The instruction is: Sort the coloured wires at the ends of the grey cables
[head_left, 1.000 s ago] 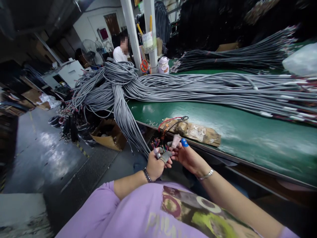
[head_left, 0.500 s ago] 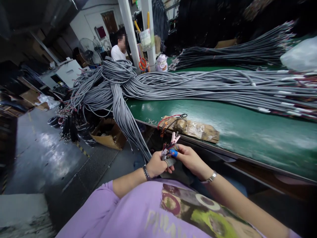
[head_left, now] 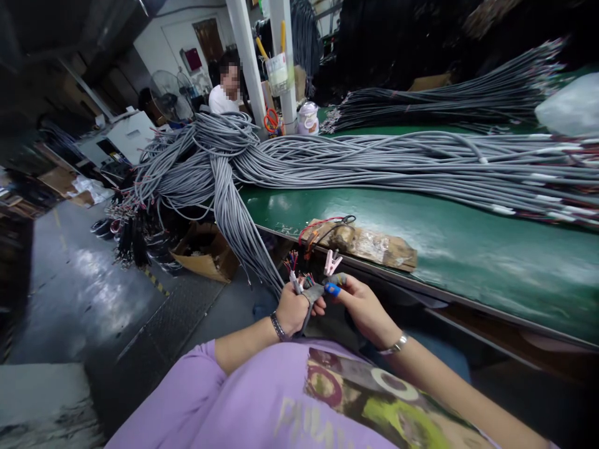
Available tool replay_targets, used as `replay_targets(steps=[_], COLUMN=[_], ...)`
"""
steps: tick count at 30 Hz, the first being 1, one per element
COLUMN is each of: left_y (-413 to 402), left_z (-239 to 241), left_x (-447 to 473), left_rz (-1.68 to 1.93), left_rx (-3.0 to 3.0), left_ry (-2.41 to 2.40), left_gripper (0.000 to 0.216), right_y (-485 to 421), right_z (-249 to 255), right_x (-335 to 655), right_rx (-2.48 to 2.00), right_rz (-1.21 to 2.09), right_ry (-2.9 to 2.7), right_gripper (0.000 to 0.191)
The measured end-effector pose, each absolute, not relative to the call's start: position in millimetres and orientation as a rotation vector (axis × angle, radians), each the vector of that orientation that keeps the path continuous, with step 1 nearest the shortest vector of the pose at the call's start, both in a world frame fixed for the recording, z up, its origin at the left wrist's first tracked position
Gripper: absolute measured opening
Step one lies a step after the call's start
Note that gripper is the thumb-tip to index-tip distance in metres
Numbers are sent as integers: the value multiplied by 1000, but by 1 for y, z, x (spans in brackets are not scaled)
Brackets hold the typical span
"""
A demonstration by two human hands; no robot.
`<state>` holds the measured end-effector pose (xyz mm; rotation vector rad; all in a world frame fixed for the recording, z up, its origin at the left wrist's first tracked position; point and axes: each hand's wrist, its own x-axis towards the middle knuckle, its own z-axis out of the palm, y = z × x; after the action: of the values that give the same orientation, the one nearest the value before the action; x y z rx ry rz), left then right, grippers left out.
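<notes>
My left hand (head_left: 292,312) is closed around the ends of grey cables (head_left: 296,285), whose thin coloured wires (head_left: 292,259) fan out above the fist. Grey wrapping covers one of its fingers. Just to the right, my right hand (head_left: 362,305) has thumb and forefinger pressed together, with blue wrapping on the thumb and grey on the forefinger. Whatever sits in that pinch is hidden. Right above these fingers stands a pale pink clip (head_left: 332,262), at the edge of a worn wooden block (head_left: 397,251) wrapped in tape, with red and black leads.
Long grey cables (head_left: 374,162) lie across the green table (head_left: 468,249), and a bundle (head_left: 229,206) hangs over its left end. Darker cables (head_left: 421,103) lie behind. An open cardboard box (head_left: 210,262) is on the floor. A person (head_left: 224,93) in white is beyond the posts.
My right hand has drawn slightly right, away from the coloured wires. The wire ends now stand separated above my left fist, leaning left, where before they were bunched near the pink clip.
</notes>
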<state>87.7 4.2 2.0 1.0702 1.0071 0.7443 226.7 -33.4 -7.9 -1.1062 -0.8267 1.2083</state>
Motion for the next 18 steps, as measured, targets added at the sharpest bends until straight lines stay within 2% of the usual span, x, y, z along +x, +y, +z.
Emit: replay_targets(steps=[6,12,18], left_y=[2,1,4], left_z=[0,2,4], left_x=[82,84,85], left_rz=[630,767,825], left_rx=[1197,1049,930], left_ry=[945,986,988], left_gripper=[44,47,43], right_y=[-29,-22,-26], right_z=[7,1,-8], right_x=[222,227,228], right_rx=[-1005,-1175,-1152], right_rz=[1386,1219,1282], right_ry=[-960,-932,-817], right_gripper=[32,34,25])
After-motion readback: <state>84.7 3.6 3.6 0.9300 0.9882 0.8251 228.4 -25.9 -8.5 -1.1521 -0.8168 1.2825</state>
